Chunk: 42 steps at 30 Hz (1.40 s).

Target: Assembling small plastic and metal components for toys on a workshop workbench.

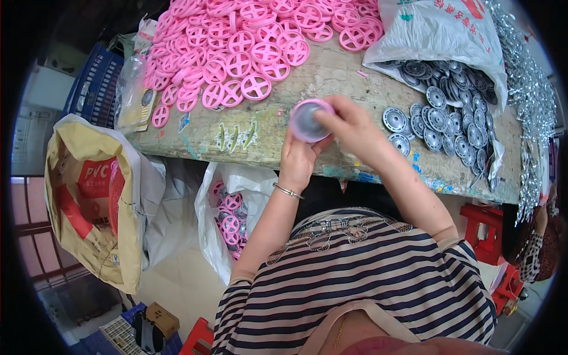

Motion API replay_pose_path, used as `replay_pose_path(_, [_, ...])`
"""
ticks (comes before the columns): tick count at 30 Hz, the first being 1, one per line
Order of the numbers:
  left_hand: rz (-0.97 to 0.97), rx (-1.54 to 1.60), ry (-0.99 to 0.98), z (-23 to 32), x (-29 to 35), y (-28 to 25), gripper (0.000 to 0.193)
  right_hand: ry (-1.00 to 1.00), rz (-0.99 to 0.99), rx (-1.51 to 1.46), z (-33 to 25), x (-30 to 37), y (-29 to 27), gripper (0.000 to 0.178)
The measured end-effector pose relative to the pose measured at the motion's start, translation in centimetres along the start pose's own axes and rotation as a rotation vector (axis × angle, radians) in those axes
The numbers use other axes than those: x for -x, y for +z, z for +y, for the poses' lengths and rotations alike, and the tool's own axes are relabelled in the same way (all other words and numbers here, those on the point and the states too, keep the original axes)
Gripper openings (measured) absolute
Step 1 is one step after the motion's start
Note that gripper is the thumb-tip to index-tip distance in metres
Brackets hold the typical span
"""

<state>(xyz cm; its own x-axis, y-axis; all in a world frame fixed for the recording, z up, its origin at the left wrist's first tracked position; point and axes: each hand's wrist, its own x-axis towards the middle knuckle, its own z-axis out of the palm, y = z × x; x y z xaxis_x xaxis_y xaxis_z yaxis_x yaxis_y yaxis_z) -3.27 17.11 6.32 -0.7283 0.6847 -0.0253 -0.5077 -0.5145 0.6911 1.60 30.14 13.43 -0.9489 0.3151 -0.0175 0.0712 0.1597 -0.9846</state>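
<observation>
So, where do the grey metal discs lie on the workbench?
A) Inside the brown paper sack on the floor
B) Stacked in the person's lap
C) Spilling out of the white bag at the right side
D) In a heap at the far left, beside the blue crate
C: the grey metal discs spill from the open mouth of the white bag onto the right part of the workbench; the pink wheels fill the left.

Navy-and-white striped short-sleeved top (355,284) with beaded neckline trim, thin silver bangle (288,191) on left wrist.
</observation>
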Motion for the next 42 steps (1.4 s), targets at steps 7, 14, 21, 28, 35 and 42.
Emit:
replay_pose_path(7, [0.009,0.12,-0.07,0.9,0.5,-0.7,0.054,-0.564,-0.258,0.314,-1.3,-0.3,8.4,0.037])
replay_pose_path(14, [0.009,-0.11,-0.087,0.8,0.1,-0.4,0.038,-0.386,0.179,0.821,1.6,-13.5,-4.4,0.047])
replay_pose_path(21, [0.138,-0.276,-0.018,0.5,0.5,-0.1,0.031,-0.461,0.504,1.104,6.9,-22.7,-14.4,0.063])
replay_pose_path(28, [0.623,-1.036,0.486,6.8,-2.7,-5.6,0.034,-0.119,0.257,1.32,8.4,-26.3,-17.1,0.069])
replay_pose_path(35, [0.828,-1.673,0.568,13.5,-10.9,-14.4,0.067,0.028,0.335,1.184,9.5,-29.6,-16.3,0.048])
replay_pose_path(42, [0.749,-1.679,0.577,13.7,-16.6,-13.9,0.054,-0.136,0.03,1.559,7.2,-28.4,-15.7,0.041])
